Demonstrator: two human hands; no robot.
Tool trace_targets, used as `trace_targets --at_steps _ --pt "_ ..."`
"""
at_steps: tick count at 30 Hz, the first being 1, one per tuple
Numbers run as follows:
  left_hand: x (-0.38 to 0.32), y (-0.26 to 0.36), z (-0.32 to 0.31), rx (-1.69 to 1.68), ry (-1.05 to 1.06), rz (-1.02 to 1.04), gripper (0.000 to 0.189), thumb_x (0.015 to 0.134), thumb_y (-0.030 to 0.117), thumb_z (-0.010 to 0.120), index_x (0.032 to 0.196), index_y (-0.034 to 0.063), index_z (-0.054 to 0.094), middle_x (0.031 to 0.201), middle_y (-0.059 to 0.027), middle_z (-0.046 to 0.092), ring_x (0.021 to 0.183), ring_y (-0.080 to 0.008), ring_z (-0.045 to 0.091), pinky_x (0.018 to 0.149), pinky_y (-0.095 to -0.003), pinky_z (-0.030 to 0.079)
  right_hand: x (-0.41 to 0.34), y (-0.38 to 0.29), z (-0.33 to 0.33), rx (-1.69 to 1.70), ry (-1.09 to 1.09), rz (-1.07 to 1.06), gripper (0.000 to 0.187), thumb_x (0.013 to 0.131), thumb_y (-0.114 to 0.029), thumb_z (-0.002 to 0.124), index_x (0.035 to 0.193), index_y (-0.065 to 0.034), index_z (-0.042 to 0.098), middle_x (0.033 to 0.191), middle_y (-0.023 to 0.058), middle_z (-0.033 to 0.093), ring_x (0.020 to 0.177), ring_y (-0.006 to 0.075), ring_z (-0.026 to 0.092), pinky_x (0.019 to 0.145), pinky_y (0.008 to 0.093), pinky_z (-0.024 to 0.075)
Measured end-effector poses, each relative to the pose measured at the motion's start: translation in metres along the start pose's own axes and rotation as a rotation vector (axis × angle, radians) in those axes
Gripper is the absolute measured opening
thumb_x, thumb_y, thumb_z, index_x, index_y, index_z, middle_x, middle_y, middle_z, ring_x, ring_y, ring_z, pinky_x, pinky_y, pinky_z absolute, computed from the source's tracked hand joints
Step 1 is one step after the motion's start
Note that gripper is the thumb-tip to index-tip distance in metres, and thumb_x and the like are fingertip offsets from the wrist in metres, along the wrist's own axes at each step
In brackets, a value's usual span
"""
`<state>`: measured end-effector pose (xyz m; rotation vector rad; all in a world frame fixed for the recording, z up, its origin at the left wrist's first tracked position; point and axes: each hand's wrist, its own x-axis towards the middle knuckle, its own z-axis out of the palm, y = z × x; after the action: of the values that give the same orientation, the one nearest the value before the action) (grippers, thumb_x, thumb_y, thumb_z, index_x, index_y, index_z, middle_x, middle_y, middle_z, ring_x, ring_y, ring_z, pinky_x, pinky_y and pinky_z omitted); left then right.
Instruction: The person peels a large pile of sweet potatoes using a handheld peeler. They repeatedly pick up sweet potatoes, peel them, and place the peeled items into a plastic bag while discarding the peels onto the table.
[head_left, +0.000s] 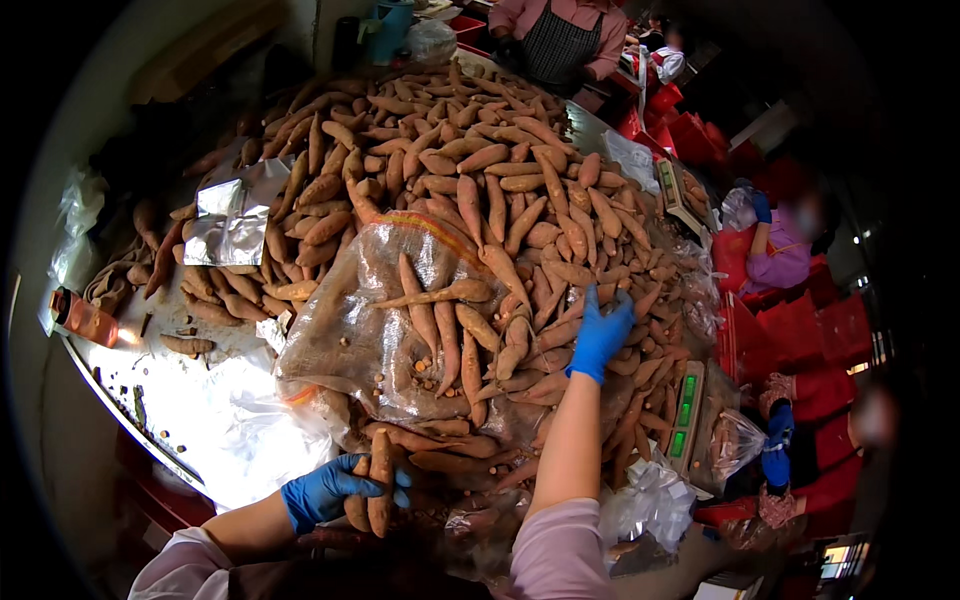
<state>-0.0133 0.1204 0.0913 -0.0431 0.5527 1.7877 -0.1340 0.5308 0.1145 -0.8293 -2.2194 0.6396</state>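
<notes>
My left hand (334, 491), in a blue glove, holds two sweet potatoes (381, 480) upright side by side at the near edge of the pile. My right hand (602, 330), gloved in blue too, reaches out over the heap of sweet potatoes (517, 165) with its fingers spread; its fingertips are at some roots, and whether it grips one I cannot tell. Between the hands lies a mesh sack (360, 300) with a red and yellow hem, and several loose sweet potatoes and small cut ends rest on it.
Two digital scales (684, 412) (675, 191) stand at the right, beside clear plastic bags (652, 502). A drink bottle (84, 318), silver foil bags (229, 225) and white plastic sheeting (262, 427) lie at the left. Co-workers stand at the far side (562, 37) and right (784, 240), near red crates (795, 330).
</notes>
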Motion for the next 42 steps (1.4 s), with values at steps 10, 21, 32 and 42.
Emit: trace_targets --at_steps 10,21,32,42 --pt "0.005 -0.01 0.003 0.057 0.077 -0.073 0.038 0.083 0.009 0.059 0.117 -0.0029 0.049 0.102 -0.018 0.062 0.098 -0.0269 0.06 0.089 -0.0358 0.047 0.014 -0.02 -0.001 -0.694 -0.387 -0.039 0.076 0.08 -0.043 0.061 0.139 -0.0084 0.027 0.115 0.026 0.047 0.074 0.0324 0.064 0.057 0.041 0.0564" --pt "-0.013 -0.012 -0.01 -0.051 0.072 0.076 0.037 0.083 0.008 0.057 0.117 -0.0029 0.048 0.104 -0.0172 0.06 0.099 -0.027 0.059 0.089 -0.0377 0.046 0.001 0.011 -0.006 0.523 -0.313 0.014 0.06 0.079 -0.006 0.062 0.132 -0.0055 0.036 0.126 0.021 0.044 0.113 0.0329 0.049 0.095 0.0393 0.0432" --pt "-0.003 0.025 0.031 0.178 -0.019 0.338 0.045 0.082 0.024 0.06 0.119 0.0001 0.048 0.118 -0.0129 0.052 0.107 -0.0225 0.052 0.095 -0.0331 0.04 -0.229 -0.026 -0.07 1.481 -1.108 0.682 0.068 0.072 -0.032 0.064 0.126 0.0037 0.043 0.092 0.0088 0.057 0.066 0.0161 0.055 0.053 0.0256 0.0466" --pt "-0.025 0.019 0.041 0.202 -0.031 0.466 0.035 0.08 0.019 0.066 0.111 0.0041 0.056 0.127 -0.0118 0.047 0.114 -0.023 0.048 0.098 -0.0362 0.039 -0.305 -0.096 -0.162 0.635 -1.119 0.482 0.033 0.088 -0.033 0.059 0.076 -0.0024 0.06 0.066 0.0044 0.06 0.062 0.0127 0.055 0.058 0.0266 0.0427"
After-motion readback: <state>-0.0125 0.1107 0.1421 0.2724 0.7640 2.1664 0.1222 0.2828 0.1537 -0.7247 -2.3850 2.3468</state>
